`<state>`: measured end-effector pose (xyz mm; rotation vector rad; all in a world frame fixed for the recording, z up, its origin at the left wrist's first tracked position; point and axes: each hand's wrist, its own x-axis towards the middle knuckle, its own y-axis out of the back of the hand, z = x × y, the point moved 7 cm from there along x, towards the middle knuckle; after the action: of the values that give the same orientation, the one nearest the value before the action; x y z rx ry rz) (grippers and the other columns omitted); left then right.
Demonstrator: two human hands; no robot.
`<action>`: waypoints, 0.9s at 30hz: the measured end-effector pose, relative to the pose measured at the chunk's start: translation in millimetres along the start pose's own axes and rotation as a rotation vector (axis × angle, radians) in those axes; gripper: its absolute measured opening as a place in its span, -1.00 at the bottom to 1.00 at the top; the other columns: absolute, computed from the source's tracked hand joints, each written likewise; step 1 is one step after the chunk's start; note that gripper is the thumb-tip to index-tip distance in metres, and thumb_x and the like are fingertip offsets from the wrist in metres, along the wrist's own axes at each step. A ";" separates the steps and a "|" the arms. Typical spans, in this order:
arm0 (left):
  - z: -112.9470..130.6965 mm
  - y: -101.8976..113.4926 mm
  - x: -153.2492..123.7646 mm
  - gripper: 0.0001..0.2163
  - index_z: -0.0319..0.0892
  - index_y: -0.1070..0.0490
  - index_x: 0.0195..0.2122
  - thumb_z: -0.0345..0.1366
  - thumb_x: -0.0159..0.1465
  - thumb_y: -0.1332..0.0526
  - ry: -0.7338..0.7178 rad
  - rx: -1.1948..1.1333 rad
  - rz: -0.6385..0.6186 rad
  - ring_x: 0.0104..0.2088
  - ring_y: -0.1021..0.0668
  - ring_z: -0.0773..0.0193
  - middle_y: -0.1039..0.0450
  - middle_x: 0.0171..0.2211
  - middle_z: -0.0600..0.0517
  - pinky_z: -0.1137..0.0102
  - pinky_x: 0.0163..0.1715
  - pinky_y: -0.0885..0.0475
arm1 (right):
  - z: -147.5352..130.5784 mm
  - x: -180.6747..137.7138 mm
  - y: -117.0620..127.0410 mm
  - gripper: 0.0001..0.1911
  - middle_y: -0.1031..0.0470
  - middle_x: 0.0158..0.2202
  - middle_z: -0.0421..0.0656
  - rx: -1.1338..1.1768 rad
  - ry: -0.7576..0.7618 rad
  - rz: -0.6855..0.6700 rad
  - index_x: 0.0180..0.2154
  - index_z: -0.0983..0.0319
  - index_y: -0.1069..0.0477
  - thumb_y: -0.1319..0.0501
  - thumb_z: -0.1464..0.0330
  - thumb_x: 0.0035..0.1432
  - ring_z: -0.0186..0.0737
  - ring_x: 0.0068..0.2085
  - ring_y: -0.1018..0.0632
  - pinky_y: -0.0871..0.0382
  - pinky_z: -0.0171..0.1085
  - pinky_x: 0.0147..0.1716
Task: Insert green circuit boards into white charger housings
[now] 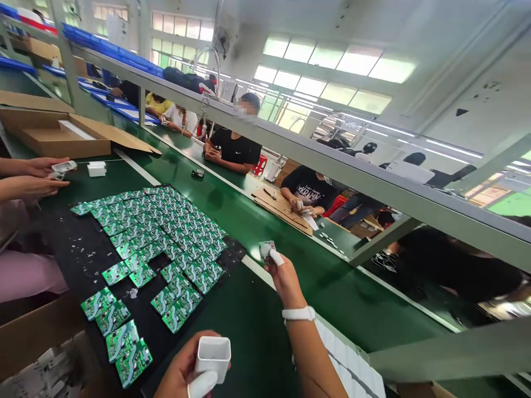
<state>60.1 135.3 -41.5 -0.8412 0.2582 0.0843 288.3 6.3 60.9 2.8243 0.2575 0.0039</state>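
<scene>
My left hand (178, 370), with a white cover on its thumb, is wrapped round a white open-ended plastic housing (213, 356) at the bottom of the head view. Its hollow mouth faces up. Farther forward, my right hand (282, 276) pinches a small circuit board (266, 249) above the green bench; this board's details are hard to make out. A white cover sits on that thumb too, and a white band circles the wrist. To the left, many green circuit boards (161, 221) lie in rows on a black mat (74, 243), with several nearer ones (133, 359) set apart.
White housings (352, 370) stand in rows beside my right forearm. At left, a co-worker's hands (45, 177) hold white parts near an open cardboard box (62, 141). A metal rail (290, 138) crosses above the bench, with other people seated beyond the green belt (224, 199).
</scene>
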 end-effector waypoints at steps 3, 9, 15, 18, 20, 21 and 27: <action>-2.8 -6.4 0.1 -0.49 -0.07 -0.46 -0.12 -0.15 -0.12 -0.49 -0.022 0.096 -0.014 -0.29 -0.54 0.21 -0.54 -0.18 -0.03 0.46 -0.44 -0.44 | -3.4 -62.8 9.4 -0.50 -0.33 -0.56 -0.21 0.081 0.000 -0.050 -0.53 0.26 -0.35 -0.28 -0.08 -0.14 -0.34 -0.56 -0.27 -0.19 -0.32 -0.55; -19.5 -29.6 -5.3 -0.53 -0.02 -0.46 -0.03 -0.13 0.01 -0.43 0.113 0.229 -0.232 -0.25 -0.48 0.29 -0.50 -0.15 0.03 0.42 -0.23 -0.41 | 7.2 -163.7 23.7 -0.67 -0.42 -0.53 -0.19 0.126 -0.106 -0.182 -0.46 0.27 -0.46 -0.42 0.16 -0.18 -0.33 -0.52 -0.32 -0.23 -0.35 -0.50; -42.7 -52.0 -6.4 -0.57 -0.12 -0.51 -0.14 -0.10 -0.03 -0.43 0.265 0.067 -0.218 -0.17 -0.54 0.07 -0.54 -0.19 -0.08 0.39 -0.38 -0.38 | 35.9 -209.0 38.7 -0.58 -0.40 -0.51 -0.17 0.264 -0.117 -0.130 -0.45 0.26 -0.49 -0.21 0.02 0.11 -0.33 -0.50 -0.31 -0.22 -0.36 -0.49; -52.3 -61.5 -9.5 -0.61 -0.10 -0.53 -0.16 -0.13 -0.02 -0.43 0.325 -0.009 -0.220 -0.17 -0.53 0.09 -0.52 -0.13 -0.08 0.28 -0.24 -0.41 | 40.7 -221.3 36.5 -0.59 -0.46 -0.45 -0.12 0.229 -0.111 -0.196 -0.38 0.25 -0.53 -0.18 0.04 0.15 -0.26 -0.44 -0.37 -0.28 -0.33 -0.45; -57.3 -67.5 -12.8 -0.58 -0.10 -0.54 -0.13 -0.13 -0.04 -0.44 0.356 -0.009 -0.267 -0.19 -0.50 0.13 -0.53 -0.19 -0.05 0.23 -0.15 -0.41 | 37.2 -229.6 35.6 -0.63 -0.48 -0.39 -0.12 0.182 -0.109 -0.258 -0.28 0.24 -0.54 -0.19 0.07 0.15 -0.19 -0.34 -0.43 -0.34 -0.28 -0.32; -59.5 -70.3 -14.7 -0.55 -0.11 -0.54 -0.12 -0.12 -0.05 -0.44 0.370 0.007 -0.300 -0.19 -0.49 0.14 -0.53 -0.21 -0.05 0.23 -0.13 -0.40 | 34.5 -234.1 37.1 -0.65 -0.49 -0.37 -0.12 0.155 -0.116 -0.269 -0.25 0.23 -0.53 -0.19 0.09 0.16 -0.16 -0.30 -0.45 -0.35 -0.26 -0.26; -70.2 -84.6 -32.2 -0.50 -0.12 -0.57 -0.21 -0.05 -0.19 -0.47 0.474 0.063 -0.497 -0.26 -0.48 0.18 -0.46 -0.16 -0.02 0.29 -0.21 -0.38 | 9.1 -266.1 52.3 -0.65 -0.44 -0.39 -0.14 -0.227 0.031 -0.255 -0.23 0.20 -0.50 -0.13 0.08 0.18 -0.22 -0.39 -0.41 -0.28 -0.33 -0.40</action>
<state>30.4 27.5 -16.5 -0.8335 0.4846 -0.5914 36.0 -92.6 74.5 2.5491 0.5841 0.0199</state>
